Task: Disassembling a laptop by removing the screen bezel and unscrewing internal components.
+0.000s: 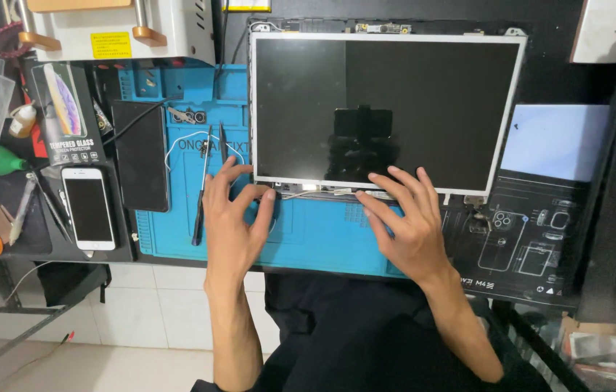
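A bare laptop display panel (388, 109) with a silver frame lies flat on the bench, its dark glass facing up. My left hand (232, 218) rests on the blue work mat (308, 239) with fingers spread, its fingertips at the panel's lower left corner. My right hand (406, 221) is also spread, fingers touching the panel's bottom edge near a small cable. Neither hand holds anything.
Black tweezers (200, 196) and a thin tool lie on the mat left of my left hand. A black phone (141, 156), a white phone (88, 208) and a screen-protector box (67, 112) sit further left. A dark printed mat (533, 247) lies at right.
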